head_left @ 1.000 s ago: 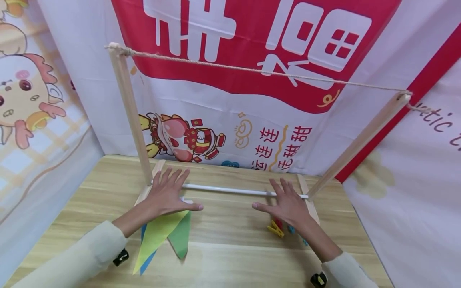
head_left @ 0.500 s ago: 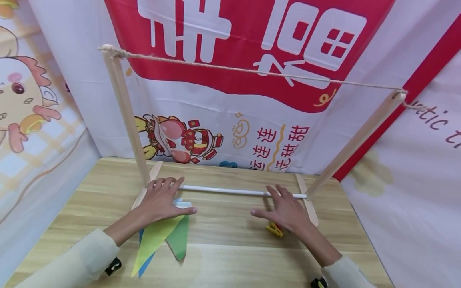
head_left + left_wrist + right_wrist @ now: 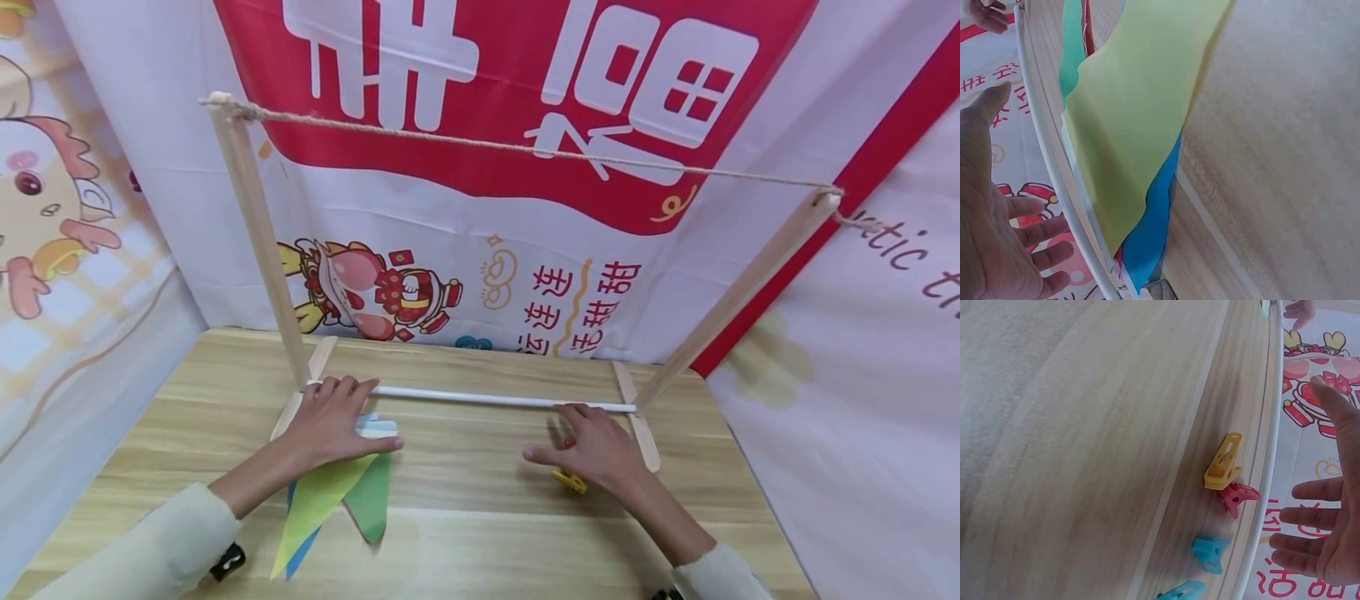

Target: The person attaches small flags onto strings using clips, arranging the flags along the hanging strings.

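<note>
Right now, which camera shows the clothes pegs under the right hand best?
The right wrist view: the yellow peg, red peg and blue peg lie uncovered beside the white rod. The head view shows only the yellow peg's edge beneath the right hand. The left wrist view shows none.

A light wooden table is filling the lower view. Printed banners are hanging close behind its far edge and along both side edges: a red-and-white banner with cartoon figures, and a pale chick-patterned sheet at the left. Even light is falling throughout.
</note>
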A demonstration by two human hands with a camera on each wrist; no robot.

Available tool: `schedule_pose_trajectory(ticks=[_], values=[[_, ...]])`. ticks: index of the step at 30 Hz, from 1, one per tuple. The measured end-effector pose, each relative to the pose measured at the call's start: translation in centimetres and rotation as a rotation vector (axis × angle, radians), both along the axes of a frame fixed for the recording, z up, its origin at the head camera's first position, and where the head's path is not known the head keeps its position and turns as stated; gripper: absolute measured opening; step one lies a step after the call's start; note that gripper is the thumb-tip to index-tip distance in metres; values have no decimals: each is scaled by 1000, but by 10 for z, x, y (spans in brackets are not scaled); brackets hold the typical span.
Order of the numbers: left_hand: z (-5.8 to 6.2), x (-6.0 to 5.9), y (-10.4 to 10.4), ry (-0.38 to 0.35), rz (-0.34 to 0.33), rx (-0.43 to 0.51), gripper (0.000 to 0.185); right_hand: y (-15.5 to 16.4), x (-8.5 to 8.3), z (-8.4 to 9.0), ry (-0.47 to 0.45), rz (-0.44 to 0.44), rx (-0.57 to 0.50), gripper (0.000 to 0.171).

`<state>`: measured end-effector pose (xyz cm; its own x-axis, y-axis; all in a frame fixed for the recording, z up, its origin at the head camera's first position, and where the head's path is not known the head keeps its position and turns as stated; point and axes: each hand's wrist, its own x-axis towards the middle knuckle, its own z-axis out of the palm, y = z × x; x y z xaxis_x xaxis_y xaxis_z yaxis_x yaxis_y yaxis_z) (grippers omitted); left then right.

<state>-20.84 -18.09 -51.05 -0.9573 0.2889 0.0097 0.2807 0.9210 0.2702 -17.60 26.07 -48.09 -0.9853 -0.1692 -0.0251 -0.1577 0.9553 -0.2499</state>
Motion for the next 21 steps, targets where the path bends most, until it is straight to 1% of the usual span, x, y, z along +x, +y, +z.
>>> schedule_pose_trajectory(ticks=[4, 10, 14, 21], values=[[-1, 2, -1, -3, 4, -9, 124, 2, 2, -2, -2, 11, -3, 107], [-1, 6, -2, 4, 1, -3, 110, 3, 3, -6, -47, 32, -31, 101], [-3, 6, -6, 1, 0, 0, 102, 4, 5, -8, -68, 42, -48, 95], [-4, 7, -9, 8, -3, -17, 95, 4, 8, -5, -77, 77, -56, 80]])
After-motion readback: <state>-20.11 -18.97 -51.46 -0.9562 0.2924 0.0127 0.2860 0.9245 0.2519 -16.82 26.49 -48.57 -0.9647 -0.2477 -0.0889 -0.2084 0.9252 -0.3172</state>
